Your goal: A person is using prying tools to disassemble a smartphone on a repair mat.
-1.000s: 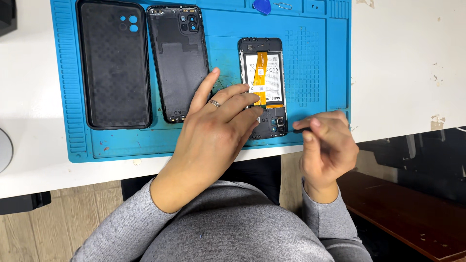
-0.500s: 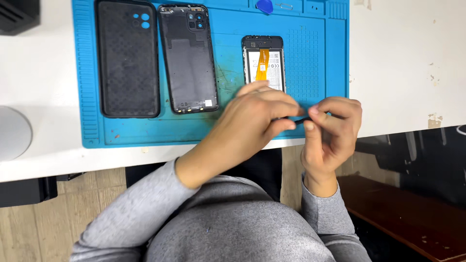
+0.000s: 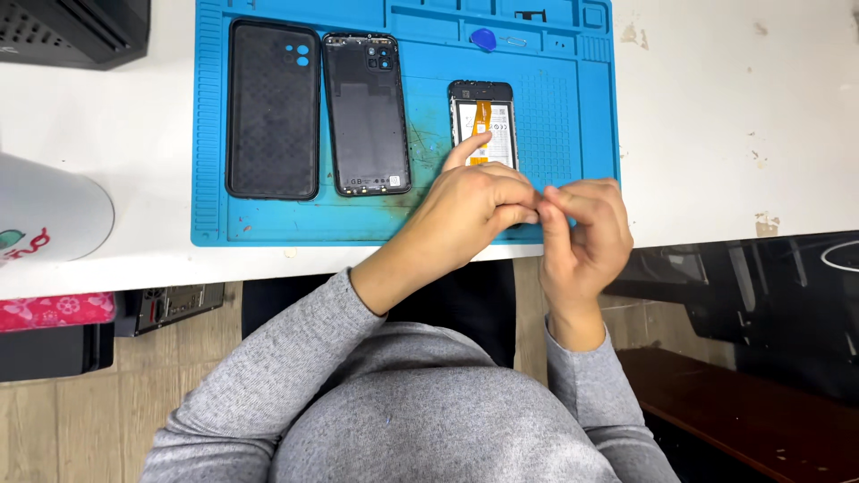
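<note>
An opened black phone [image 3: 483, 121] with an orange flex cable lies on the blue work mat [image 3: 573, 98]. My left hand [image 3: 474, 206] hovers over its lower half, with the index finger stretched out onto the phone's inside. The thumb and other fingers of that hand pinch against the fingertips of my right hand [image 3: 582, 228] at the mat's front edge. My right hand is curled shut. The thin dark tool it held a moment ago is hidden between the fingers of both hands.
A black phone case [image 3: 273, 107] and a dark back cover [image 3: 367, 112] lie side by side on the mat's left. A blue pick [image 3: 483, 38] sits at the mat's top. A white round object [image 3: 45, 215] and a black box [image 3: 72, 27] stand to the left.
My left hand lifted off the phone's lower part and met my right hand. The right hand rose from the table edge, and the dark tool is now hidden between the fingers.
</note>
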